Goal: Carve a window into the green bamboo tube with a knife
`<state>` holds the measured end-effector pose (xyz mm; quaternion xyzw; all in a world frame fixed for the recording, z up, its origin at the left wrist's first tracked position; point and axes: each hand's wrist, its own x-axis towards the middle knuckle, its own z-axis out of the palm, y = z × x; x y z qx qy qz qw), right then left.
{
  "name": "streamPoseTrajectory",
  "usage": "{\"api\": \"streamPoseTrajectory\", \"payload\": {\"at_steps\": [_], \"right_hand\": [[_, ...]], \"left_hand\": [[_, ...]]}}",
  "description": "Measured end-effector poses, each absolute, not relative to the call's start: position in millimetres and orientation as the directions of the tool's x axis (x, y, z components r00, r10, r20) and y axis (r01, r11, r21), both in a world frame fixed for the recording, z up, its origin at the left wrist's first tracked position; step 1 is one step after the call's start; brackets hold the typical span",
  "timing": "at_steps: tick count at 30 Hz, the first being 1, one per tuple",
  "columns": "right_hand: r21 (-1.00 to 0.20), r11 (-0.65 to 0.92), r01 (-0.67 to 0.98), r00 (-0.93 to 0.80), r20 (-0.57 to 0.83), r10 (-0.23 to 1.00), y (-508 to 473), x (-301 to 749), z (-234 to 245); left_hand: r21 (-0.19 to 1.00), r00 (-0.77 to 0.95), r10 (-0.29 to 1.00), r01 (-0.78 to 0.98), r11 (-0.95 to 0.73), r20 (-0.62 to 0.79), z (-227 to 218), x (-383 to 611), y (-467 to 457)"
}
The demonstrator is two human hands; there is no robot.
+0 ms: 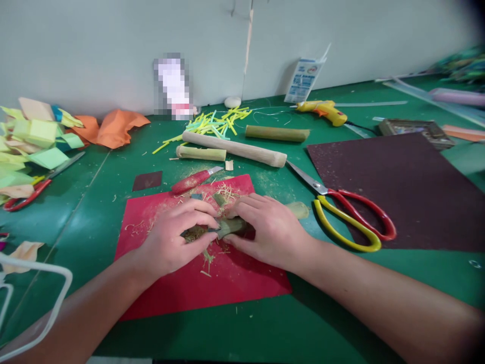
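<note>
My right hand (271, 225) is closed round a green bamboo piece (232, 226), held low over a red mat (159, 293). My left hand (181, 233) is at the bamboo's left end, thumb and fingers pinched together. A small dark tip shows between them, touching or almost touching the bamboo; its kind is hidden. A pale rounded end (298, 210) sticks out behind my right hand; whether it belongs to the same bamboo I cannot tell. Shavings (227, 193) lie on the mat. Just beyond my left hand rests a red-handled knife (193, 181).
Behind the mat lie a long pale stick (235, 147), two bamboo pieces (202, 153) and yellow-green strips (217, 123). Large scissors (341, 212) overlap a dark sheet (409, 192) at right. A yellow glue gun (324, 111) is farther back. Folded papers (38, 136) heap at left.
</note>
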<state>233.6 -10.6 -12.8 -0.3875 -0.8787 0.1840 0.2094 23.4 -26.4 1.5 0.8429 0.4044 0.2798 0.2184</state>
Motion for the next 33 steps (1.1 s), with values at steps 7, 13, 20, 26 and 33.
{"api": "streamPoseTrajectory", "payload": {"at_steps": [7,13,20,26,33], "right_hand": [[-0.482,0.634,0.604,-0.614,0.227,0.756,-11,234,-12],[-0.456,0.650,0.608,-0.608,0.258,0.751,-11,235,-13],[-0.439,0.679,0.588,-0.623,0.290,0.727,-9,235,-15],[-0.440,0.688,0.576,-0.630,0.297,0.718,-9,235,-15],[-0.452,0.680,0.577,-0.634,0.276,0.722,-9,235,-14]], "left_hand": [[0.611,0.516,0.807,0.550,-0.569,0.287,-1,22,-27],[0.557,0.465,0.823,0.609,-0.565,0.327,-1,23,-32],[0.409,0.581,0.689,0.555,-0.724,0.432,-9,24,-33],[0.408,0.602,0.658,0.516,-0.753,0.453,-11,23,-34],[0.401,0.566,0.685,0.555,-0.728,0.459,-10,24,-34]]}}
